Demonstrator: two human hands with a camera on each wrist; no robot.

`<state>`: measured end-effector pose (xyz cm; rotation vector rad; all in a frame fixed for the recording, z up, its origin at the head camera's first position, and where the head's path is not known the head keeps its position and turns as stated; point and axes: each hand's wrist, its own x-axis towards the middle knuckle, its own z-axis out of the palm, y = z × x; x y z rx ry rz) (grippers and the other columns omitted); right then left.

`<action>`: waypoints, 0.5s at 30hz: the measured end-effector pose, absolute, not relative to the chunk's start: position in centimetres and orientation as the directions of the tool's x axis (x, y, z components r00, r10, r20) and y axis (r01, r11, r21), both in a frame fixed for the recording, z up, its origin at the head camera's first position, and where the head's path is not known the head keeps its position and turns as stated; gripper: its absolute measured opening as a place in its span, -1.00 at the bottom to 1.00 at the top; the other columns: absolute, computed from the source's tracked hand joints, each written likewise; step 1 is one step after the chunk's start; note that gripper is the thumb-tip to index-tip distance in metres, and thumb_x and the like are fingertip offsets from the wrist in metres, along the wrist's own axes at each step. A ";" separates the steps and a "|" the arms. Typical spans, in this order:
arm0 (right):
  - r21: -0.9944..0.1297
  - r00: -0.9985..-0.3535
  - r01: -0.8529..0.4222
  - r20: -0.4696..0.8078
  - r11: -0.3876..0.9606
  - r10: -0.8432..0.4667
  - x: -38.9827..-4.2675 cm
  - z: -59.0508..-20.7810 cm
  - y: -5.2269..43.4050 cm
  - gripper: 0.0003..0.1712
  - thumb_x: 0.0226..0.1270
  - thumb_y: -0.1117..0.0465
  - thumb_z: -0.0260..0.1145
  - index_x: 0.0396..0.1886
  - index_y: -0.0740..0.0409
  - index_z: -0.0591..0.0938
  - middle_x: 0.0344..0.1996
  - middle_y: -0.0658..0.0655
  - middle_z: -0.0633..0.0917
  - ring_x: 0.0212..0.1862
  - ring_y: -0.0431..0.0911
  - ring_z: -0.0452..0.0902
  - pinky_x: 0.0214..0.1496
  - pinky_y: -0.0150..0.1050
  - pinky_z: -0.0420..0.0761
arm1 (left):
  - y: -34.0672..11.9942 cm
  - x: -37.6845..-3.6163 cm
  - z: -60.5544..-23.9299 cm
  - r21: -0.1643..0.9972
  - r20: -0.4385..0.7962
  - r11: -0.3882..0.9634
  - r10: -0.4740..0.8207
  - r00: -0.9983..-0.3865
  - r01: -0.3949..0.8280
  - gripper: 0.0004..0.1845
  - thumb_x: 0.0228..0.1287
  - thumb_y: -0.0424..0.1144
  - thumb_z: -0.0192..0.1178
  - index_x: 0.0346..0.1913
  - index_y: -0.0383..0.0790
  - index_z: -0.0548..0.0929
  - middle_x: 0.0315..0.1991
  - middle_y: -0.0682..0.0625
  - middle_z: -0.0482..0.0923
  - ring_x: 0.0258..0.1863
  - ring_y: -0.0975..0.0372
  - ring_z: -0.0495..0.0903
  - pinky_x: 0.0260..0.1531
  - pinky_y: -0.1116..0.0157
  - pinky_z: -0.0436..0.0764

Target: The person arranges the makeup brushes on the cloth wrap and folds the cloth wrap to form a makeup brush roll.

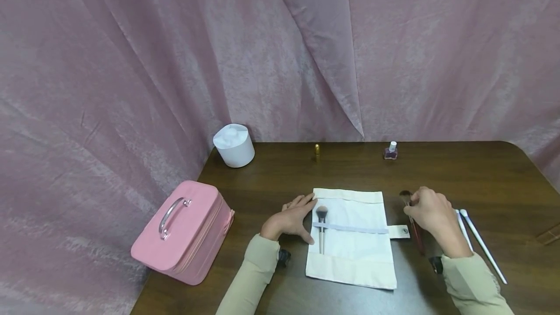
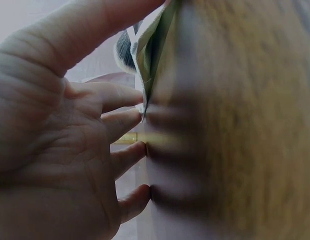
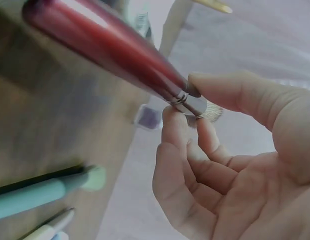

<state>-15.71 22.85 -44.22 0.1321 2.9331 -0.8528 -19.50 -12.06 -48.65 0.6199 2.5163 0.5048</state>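
A white fabric brush roll (image 1: 358, 249) lies unrolled on the table, a snap tab at its right side. Under its elastic band sits a makeup brush (image 1: 322, 214) with dark, pale-tipped bristles. My left hand (image 1: 292, 218), fingers spread, rests at the roll's left edge; in the left wrist view its fingertips (image 2: 140, 194) touch the tabletop beside the lifted cloth edge (image 2: 141, 55). Right of the roll, my right hand (image 1: 433, 212) pinches a red-handled makeup brush (image 3: 120, 50) near its metal ferrule, between thumb and fingers. Its handle points toward me.
Two pale-handled brushes (image 1: 483, 244) lie right of my right hand. A pink case (image 1: 185, 237) with a metal handle stands at the left. Along the back are a white tissue roll (image 1: 236, 152), a small gold tube (image 1: 317, 149) and a nail polish bottle (image 1: 391, 152), before a pink curtain.
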 end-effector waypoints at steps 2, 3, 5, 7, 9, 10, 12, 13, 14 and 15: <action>-0.546 -0.996 0.087 -0.078 0.833 0.054 -15.7 -43.8 22.7 -0.64 0.20 0.29 0.41 -0.16 0.50 0.55 -0.42 0.26 0.64 -0.44 0.06 0.50 -0.44 -0.03 0.46 | -12.1 -19.5 -48.6 0.455 -0.373 0.827 0.513 -0.773 0.329 0.22 -0.03 -0.05 0.64 0.63 -0.08 0.07 0.65 0.07 -0.17 0.60 0.07 -0.18 0.43 -0.10 0.01; -0.555 -0.997 0.077 -0.066 0.829 0.049 -15.7 -43.6 22.6 -0.64 0.20 0.29 0.41 -0.17 0.50 0.55 -0.41 0.28 0.66 -0.42 0.07 0.54 -0.41 0.00 0.48 | -12.0 -19.5 -48.6 0.455 -0.373 0.827 0.513 -0.773 0.329 0.22 -0.04 -0.05 0.64 0.63 -0.08 0.07 0.65 0.07 -0.18 0.60 0.07 -0.18 0.43 -0.10 0.02; -0.572 -0.998 0.055 -0.040 0.819 0.040 -15.6 -43.3 22.4 -0.63 0.21 0.28 0.41 -0.15 0.51 0.55 -0.37 0.33 0.69 -0.38 0.12 0.60 -0.35 0.05 0.51 | -12.1 -19.5 -48.5 0.453 -0.373 0.828 0.513 -0.773 0.330 0.23 -0.04 -0.05 0.64 0.63 -0.08 0.08 0.65 0.07 -0.17 0.60 0.07 -0.18 0.43 -0.09 0.02; -0.593 -0.999 0.039 -0.017 0.804 0.036 -15.6 -43.0 22.2 -0.62 0.23 0.28 0.41 -0.11 0.53 0.56 -0.34 0.38 0.71 -0.35 0.16 0.64 -0.32 0.09 0.53 | -12.1 -19.5 -48.4 0.455 -0.373 0.828 0.512 -0.774 0.328 0.22 -0.04 -0.05 0.64 0.63 -0.08 0.08 0.65 0.07 -0.17 0.60 0.07 -0.17 0.43 -0.10 0.02; -0.617 -0.999 0.032 0.002 0.786 0.043 -15.6 -42.8 21.9 -0.61 0.24 0.29 0.40 -0.09 0.53 0.56 -0.32 0.40 0.72 -0.34 0.17 0.65 -0.33 0.08 0.54 | -12.1 -19.5 -48.4 0.457 -0.372 0.828 0.510 -0.776 0.325 0.22 -0.04 -0.06 0.64 0.63 -0.09 0.09 0.65 0.06 -0.16 0.60 0.07 -0.17 0.44 -0.10 0.01; -0.627 -0.999 0.026 0.015 0.778 0.045 -15.6 -42.7 21.8 -0.61 0.24 0.29 0.40 -0.07 0.53 0.55 -0.32 0.41 0.72 -0.33 0.18 0.65 -0.33 0.07 0.53 | -12.1 -19.5 -48.4 0.460 -0.371 0.827 0.509 -0.777 0.323 0.22 -0.04 -0.06 0.64 0.63 -0.09 0.09 0.65 0.06 -0.16 0.60 0.07 -0.17 0.44 -0.11 0.01; -0.648 -0.998 0.020 0.038 0.761 0.058 -15.6 -42.5 21.5 -0.61 0.26 0.30 0.39 -0.06 0.53 0.55 -0.31 0.42 0.72 -0.35 0.16 0.65 -0.35 0.05 0.54 | -12.1 -19.5 -48.4 0.464 -0.368 0.826 0.510 -0.778 0.322 0.21 -0.04 -0.06 0.64 0.62 -0.09 0.10 0.65 0.06 -0.16 0.60 0.06 -0.17 0.44 -0.11 0.00; -0.657 -0.997 0.016 0.049 0.753 0.063 -15.6 -42.4 21.3 -0.61 0.26 0.30 0.39 -0.05 0.53 0.55 -0.31 0.42 0.72 -0.35 0.16 0.65 -0.36 0.05 0.54 | -12.1 -19.5 -48.5 0.466 -0.367 0.824 0.511 -0.777 0.321 0.21 -0.04 -0.06 0.64 0.62 -0.10 0.10 0.65 0.06 -0.16 0.60 0.06 -0.18 0.44 -0.11 0.00; -0.665 -0.996 0.011 0.061 0.747 0.069 -15.7 -42.3 21.1 -0.61 0.27 0.30 0.38 -0.05 0.52 0.56 -0.30 0.43 0.72 -0.35 0.16 0.65 -0.35 0.05 0.55 | -12.1 -19.5 -48.5 0.468 -0.367 0.823 0.512 -0.777 0.322 0.21 -0.04 -0.06 0.64 0.62 -0.09 0.10 0.65 0.06 -0.16 0.60 0.07 -0.18 0.44 -0.11 0.00; -0.675 -0.995 0.010 0.067 0.738 0.074 -15.7 -42.2 20.9 -0.61 0.29 0.30 0.38 -0.03 0.53 0.55 -0.29 0.43 0.72 -0.34 0.17 0.66 -0.35 0.06 0.55 | -12.1 -19.5 -48.5 0.470 -0.366 0.822 0.513 -0.777 0.321 0.21 -0.04 -0.06 0.64 0.62 -0.09 0.10 0.65 0.06 -0.16 0.60 0.07 -0.18 0.44 -0.11 0.00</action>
